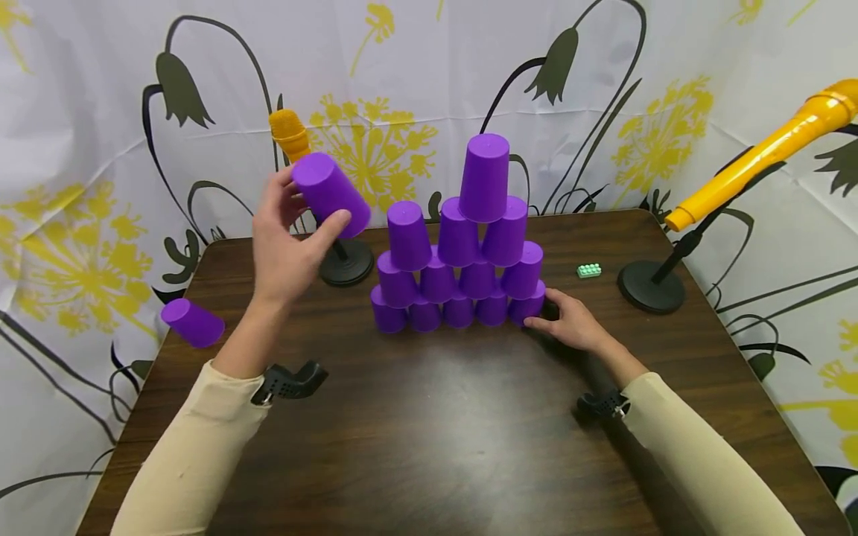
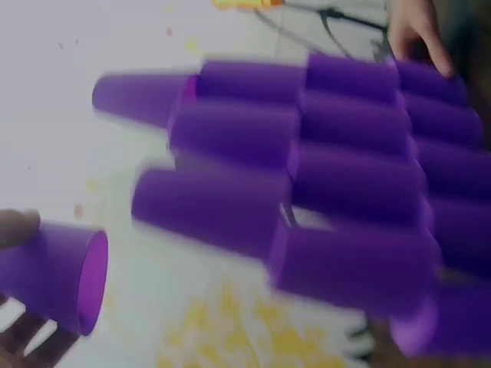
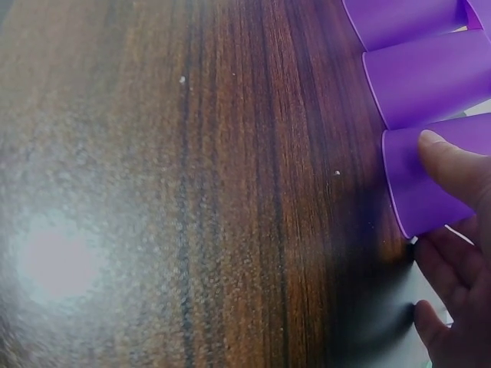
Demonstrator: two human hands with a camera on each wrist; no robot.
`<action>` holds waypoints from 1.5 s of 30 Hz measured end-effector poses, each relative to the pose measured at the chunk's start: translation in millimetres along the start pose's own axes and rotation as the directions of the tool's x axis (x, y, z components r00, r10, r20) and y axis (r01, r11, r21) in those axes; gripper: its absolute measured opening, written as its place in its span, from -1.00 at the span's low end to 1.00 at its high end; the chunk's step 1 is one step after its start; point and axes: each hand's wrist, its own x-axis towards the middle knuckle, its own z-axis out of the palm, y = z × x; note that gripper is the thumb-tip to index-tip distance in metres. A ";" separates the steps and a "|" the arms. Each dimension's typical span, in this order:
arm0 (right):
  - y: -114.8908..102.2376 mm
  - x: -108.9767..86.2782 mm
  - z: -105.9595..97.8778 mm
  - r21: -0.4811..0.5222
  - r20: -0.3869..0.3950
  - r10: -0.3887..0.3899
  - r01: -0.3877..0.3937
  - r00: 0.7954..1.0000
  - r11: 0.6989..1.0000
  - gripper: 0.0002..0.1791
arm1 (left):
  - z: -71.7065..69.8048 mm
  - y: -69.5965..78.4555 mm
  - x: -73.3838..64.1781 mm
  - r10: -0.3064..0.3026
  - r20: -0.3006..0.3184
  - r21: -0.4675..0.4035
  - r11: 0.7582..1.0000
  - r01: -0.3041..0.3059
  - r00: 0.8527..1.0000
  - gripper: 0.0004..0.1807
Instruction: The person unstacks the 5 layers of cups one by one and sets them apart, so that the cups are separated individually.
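Note:
My left hand [image 1: 288, 238] holds a purple plastic cup [image 1: 331, 193] in the air, left of the stack and level with its upper tiers. Fingers and thumb grip its sides; in the left wrist view its open rim faces the stack. Upside-down purple cups [image 1: 437, 275] form a pyramid, with one cup [image 1: 485, 179] on top, over the middle and right cups of the three-cup row. At the base's right end my right hand [image 1: 570, 320] holds the corner cup [image 3: 430, 176], thumb on its front, other fingers round its far side.
Another purple cup [image 1: 192, 322] is at the table's left edge. A yellow microphone on a black stand [image 1: 346, 262] rises behind my left hand. On the right are a second stand [image 1: 652, 286] with a yellow microphone [image 1: 764, 152] and a small green toy brick [image 1: 589, 271].

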 end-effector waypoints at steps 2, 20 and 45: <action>-0.4 0.8 0.3 0.001 -0.003 -0.007 0.007 1.000 1.000 -0.22 | -21.4 -15.1 -13.4 -0.059 -0.100 0.077 0.995 0.067 0.993 -0.42; 0.8 1.4 2.2 -0.020 -0.012 -0.008 0.007 1.000 1.000 -0.22 | -128.1 -171.4 -136.5 -0.364 -0.515 0.596 0.499 0.629 0.776 -0.26; 3.3 2.6 3.5 -0.013 -0.007 -0.023 0.023 1.000 1.000 -0.24 | -147.6 -186.3 -137.1 -0.350 -0.587 0.574 0.457 0.680 0.730 -0.26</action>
